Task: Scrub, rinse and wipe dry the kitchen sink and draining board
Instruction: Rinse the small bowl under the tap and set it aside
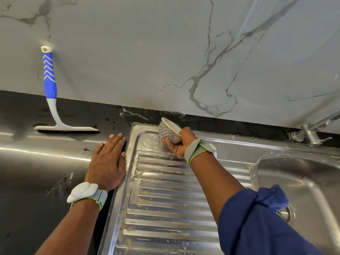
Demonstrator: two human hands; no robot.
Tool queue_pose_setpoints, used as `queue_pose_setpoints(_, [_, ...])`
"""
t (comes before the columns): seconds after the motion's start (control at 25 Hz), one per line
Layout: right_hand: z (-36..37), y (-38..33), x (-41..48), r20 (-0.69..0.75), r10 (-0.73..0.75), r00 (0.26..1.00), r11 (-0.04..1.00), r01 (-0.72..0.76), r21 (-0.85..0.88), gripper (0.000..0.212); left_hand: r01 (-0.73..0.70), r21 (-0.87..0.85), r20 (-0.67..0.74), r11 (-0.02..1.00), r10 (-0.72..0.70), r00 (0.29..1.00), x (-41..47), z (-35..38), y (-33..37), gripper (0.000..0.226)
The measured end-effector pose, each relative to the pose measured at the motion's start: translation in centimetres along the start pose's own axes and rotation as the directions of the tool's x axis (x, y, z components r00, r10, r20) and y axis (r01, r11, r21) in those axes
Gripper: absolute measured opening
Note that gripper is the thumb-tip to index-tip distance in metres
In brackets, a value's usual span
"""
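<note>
Just one bowl, one squeegee.

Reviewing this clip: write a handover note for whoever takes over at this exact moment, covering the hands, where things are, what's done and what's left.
Left hand: open, flat on the black countertop beside the draining board's left rim.
Right hand: grips a patterned bowl, tipped over the far left corner of the draining board.
Squeegee: leaning on the wall, blade on the countertop. Tap: far right, behind the sink basin.
Done: board is wet, apparently scrubbed.
Left: yellowish streaks remain on board ribs and basin edge; rinse them off, then wipe dry.
</note>
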State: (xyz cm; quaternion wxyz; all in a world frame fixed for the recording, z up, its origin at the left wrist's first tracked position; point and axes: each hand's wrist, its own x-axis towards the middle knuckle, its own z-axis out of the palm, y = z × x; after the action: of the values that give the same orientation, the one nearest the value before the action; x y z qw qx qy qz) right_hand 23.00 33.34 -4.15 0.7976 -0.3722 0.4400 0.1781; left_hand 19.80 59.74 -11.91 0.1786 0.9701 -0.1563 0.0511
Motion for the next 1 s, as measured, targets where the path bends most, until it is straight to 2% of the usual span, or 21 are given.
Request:
queue_pose_setpoints(0.28, [-10.9,-5.5,0.9,-0.046,-0.054,0.997,0.915,0.068,0.397,0.041,-0.008,-0.005,-0.004,1.0,0.008,1.0,0.2,-0.2,0.1,0.06])
queue_pose_setpoints(0.44, [-16.9,-7.0,-0.6,-0.039,-0.043,0.998,0.861,0.057,0.505,0.042,0.01,-0.018,-0.009,1.0,-0.01,1.0,0.1,-0.1,0.3,0.061])
queue_pose_setpoints(0.68, [-19.1,-3.4,-5.1,-0.028,-0.065,0.998,0.888,0.07,0.455,0.039,0.026,0.018,0.04,1.0,-0.026,0.999,0.0,-0.7,0.8,0.068])
queue_pose_setpoints(0.84, [-21.1,-1.7,-8.8,-0.011,-0.074,0.997,0.941,0.073,0.33,0.038,0.101,0.052,0.122,0.994,-0.107,0.987,0.0,-1.2,2.6,0.077])
queue_pose_setpoints(1.0, [-25.3,-1.3,-10.5,-0.057,-0.081,0.995,0.969,0.092,0.23,0.04,0.095,0.084,0.106,0.992,-0.103,0.989,-0.4,-0.9,7.0,0.079])
